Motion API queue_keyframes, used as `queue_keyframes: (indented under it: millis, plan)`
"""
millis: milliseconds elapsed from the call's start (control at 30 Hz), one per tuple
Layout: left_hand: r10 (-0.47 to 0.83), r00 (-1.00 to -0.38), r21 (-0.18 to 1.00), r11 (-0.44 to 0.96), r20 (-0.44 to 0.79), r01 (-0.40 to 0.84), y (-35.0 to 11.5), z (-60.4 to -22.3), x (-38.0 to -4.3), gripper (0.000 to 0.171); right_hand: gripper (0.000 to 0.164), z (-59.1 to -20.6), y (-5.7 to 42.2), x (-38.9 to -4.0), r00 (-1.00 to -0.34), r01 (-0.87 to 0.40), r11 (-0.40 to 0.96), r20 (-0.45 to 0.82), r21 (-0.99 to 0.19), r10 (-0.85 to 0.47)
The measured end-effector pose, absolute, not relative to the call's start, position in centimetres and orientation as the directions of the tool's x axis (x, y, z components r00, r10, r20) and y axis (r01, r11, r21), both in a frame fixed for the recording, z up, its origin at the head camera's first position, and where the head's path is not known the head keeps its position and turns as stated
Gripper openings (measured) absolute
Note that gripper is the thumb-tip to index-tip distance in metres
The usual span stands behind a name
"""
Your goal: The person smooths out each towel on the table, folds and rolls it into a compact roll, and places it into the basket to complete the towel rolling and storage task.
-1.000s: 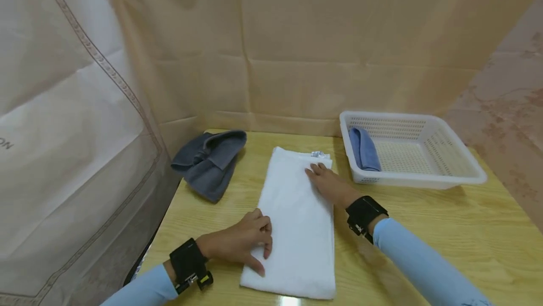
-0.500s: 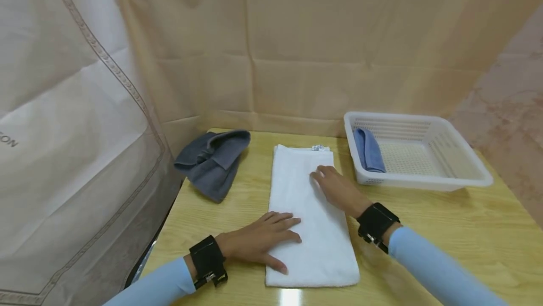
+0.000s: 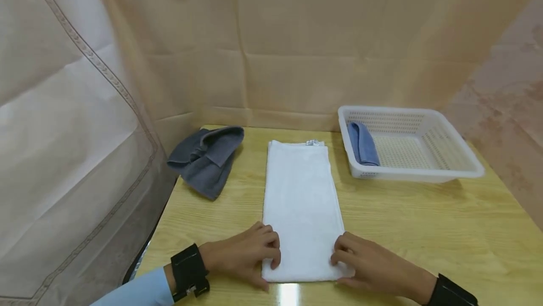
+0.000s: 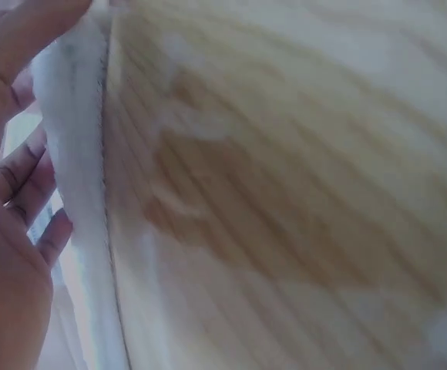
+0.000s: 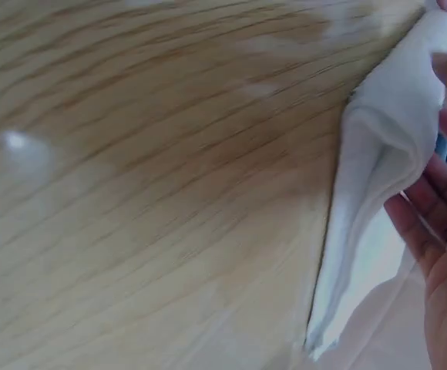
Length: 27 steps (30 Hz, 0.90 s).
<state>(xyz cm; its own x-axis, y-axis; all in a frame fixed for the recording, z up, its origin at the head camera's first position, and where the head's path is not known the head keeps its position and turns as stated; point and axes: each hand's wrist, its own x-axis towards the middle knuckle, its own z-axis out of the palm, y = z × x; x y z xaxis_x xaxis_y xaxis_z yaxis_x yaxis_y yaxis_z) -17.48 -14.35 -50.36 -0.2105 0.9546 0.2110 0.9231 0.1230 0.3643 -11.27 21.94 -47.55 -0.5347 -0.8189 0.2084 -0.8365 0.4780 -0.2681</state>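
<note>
A folded white towel lies lengthwise on the wooden table, a small silvery tag at its far edge. At its near left corner my left hand grips the edge, fingers curled on top and thumb low by the near edge. My right hand pinches the near right corner in the same way. In the left wrist view the left fingers touch the towel's pile close to its border. The right wrist view has the layered folds of the towel at the right fingertips.
A crumpled dark grey cloth lies at the table's back left. At the back right stands a white plastic basket with a folded blue cloth inside. Beige fabric hangs behind the table.
My right hand has come from the towel's far right part down to its near right corner. The left hand, spread flat on the towel half a second ago, has drawn back to the near left corner and curled.
</note>
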Motion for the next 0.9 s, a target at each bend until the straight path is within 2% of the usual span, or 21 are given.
queue_keyframes:
  millis: [100, 233, 400, 467, 567, 633, 733, 833, 900]
  plan:
    - [0.959, -0.228, 0.386, 0.149, 0.170, 0.911, -14.7, -50.6, -17.8, 0.035, 0.029, -47.8, 22.5, -11.1, -0.536, -0.835, 0.483, 0.193, -0.263, -0.822]
    - [0.957, -0.250, 0.406, 0.172, 0.147, 0.897, -15.1, -50.7, -18.0, 0.030, 0.035, -48.3, 22.7, -11.0, -0.505, -0.858, 0.462, 0.208, -0.225, -0.838]
    - [0.953, -0.256, 0.354, 0.186, 0.162, 0.917, -14.9, -50.7, -17.8, 0.048, 0.041, -48.6, 22.7, -11.0, -0.487, -0.872, 0.455, 0.245, -0.179, -0.838]
    - [0.947, -0.278, 0.361, 0.207, 0.159, 0.909, -14.7, -50.6, -17.7, 0.053, 0.035, -48.6, 22.8, -11.1, -0.519, -0.852, 0.475, 0.230, -0.221, -0.823]
    - [0.923, -0.349, 0.411, 0.258, 0.162, 0.874, -14.8, -50.3, -18.1, 0.045, 0.024, -48.1, 22.6, -11.5, -0.611, -0.769, 0.530, 0.167, -0.357, -0.774]
    - [0.909, -0.378, 0.434, 0.273, 0.176, 0.858, -14.8, -50.2, -18.7, 0.039, 0.024, -47.7, 22.5, -11.9, -0.650, -0.715, 0.554, 0.112, -0.427, -0.752]
    - [0.914, -0.337, 0.390, 0.232, 0.226, 0.891, -14.5, -50.2, -18.7, 0.042, 0.029, -47.7, 22.2, -12.0, -0.618, -0.739, 0.534, 0.099, -0.411, -0.780]
    - [0.942, -0.228, 0.300, 0.149, 0.247, 0.942, -13.7, -50.3, -17.7, 0.048, 0.034, -48.4, 21.9, -11.4, -0.528, -0.834, 0.473, 0.161, -0.284, -0.834]
    - [0.951, -0.186, 0.251, 0.123, 0.246, 0.960, -13.3, -50.2, -17.0, 0.045, 0.035, -48.9, 21.8, -11.1, -0.492, -0.867, 0.453, 0.215, -0.206, -0.844]
